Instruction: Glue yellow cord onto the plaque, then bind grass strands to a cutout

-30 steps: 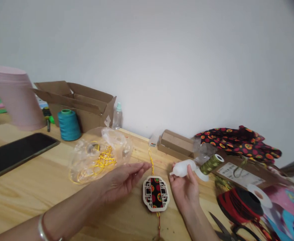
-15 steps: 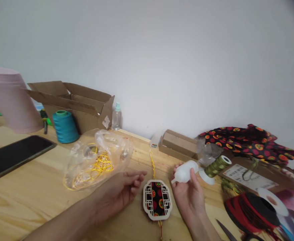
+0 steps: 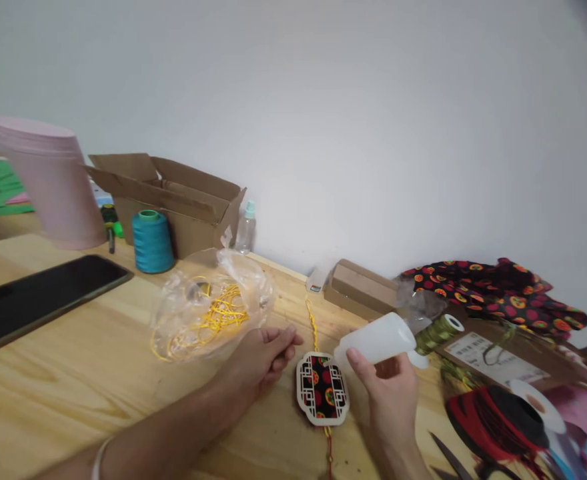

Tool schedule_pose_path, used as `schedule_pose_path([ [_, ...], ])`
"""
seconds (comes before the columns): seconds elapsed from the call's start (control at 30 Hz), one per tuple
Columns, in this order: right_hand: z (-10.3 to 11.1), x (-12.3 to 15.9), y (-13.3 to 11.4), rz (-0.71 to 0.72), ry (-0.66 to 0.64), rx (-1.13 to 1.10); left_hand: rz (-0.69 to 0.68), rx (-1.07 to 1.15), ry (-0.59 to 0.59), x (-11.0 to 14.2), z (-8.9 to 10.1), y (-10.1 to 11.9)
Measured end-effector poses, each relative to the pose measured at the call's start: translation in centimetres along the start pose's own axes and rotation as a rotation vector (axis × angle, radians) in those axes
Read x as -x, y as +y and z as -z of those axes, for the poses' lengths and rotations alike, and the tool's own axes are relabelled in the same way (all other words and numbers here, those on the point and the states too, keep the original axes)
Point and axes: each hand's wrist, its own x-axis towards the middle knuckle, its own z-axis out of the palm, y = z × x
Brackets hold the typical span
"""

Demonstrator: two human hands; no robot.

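My right hand (image 3: 396, 393) grips a white translucent squeeze bottle (image 3: 378, 339), tilted with its narrow nozzle end down to the left, at the upper right part of a pendant (image 3: 322, 388). Whether the tip touches the pendant is hard to tell. The pendant has a pale openwork frame over black fabric with red and orange fruit-like prints and lies flat on the wooden table. A yellow braided cord (image 3: 312, 325) runs from its top and a thin cord from its bottom. Left of the pendant, my left hand (image 3: 268, 357) has its fingers curled closed; anything inside is hidden.
A plastic bag of yellow cord (image 3: 218, 310), a teal thread cone (image 3: 153, 243), a phone (image 3: 48, 297) and an open cardboard box (image 3: 181, 207) are on the left. To the right are a green thread spool (image 3: 436, 333), red cord spool (image 3: 498, 420), scissors (image 3: 448, 457) and printed fabric (image 3: 503, 293).
My right hand has turned over and tipped the squeeze bottle above the pendant's upper right. My left hand's fingers have curled closer together. The view has shifted a little to the left.
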Motion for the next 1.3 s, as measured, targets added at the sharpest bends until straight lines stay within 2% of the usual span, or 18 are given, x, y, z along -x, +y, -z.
schedule_pose_path([
  [0.2,-1.0,-0.9,-1.7,0.14,-0.127,0.275,-0.004,0.065,0.019,-0.8,0.2,-0.5],
  [0.3,-1.1,-1.2,-1.8,0.192,-0.137,0.365,0.0,0.049,0.008,-0.9,0.2,-0.7],
  [0.47,-1.0,-1.3,-0.9,0.213,-0.076,0.37,-0.013,-0.017,-0.04,-1.0,0.4,-0.9],
  [0.67,-0.8,-1.2,-0.5,0.234,-0.07,0.316,-0.021,-0.111,-0.115,-1.3,0.8,-1.2],
  [0.77,-0.7,-1.3,-0.4,0.246,-0.069,0.32,-0.039,-0.221,-0.125,-1.1,0.6,-1.0],
  [0.9,-0.7,-1.3,-0.2,0.258,-0.045,0.331,-0.1,-0.348,-0.081,-0.7,0.1,-0.9],
  [0.97,-0.7,-1.3,-0.2,0.261,-0.048,0.337,-0.19,-0.425,-0.055,-0.5,0.0,-0.9],
  [1.1,-0.6,-1.2,0.0,0.276,-0.059,0.35,-0.385,-0.76,-0.035,-0.4,0.1,-1.2],
  [1.3,-0.6,-1.1,0.4,0.293,-0.07,0.359,-0.396,-1.068,-0.046,-0.4,0.5,-1.4],
])
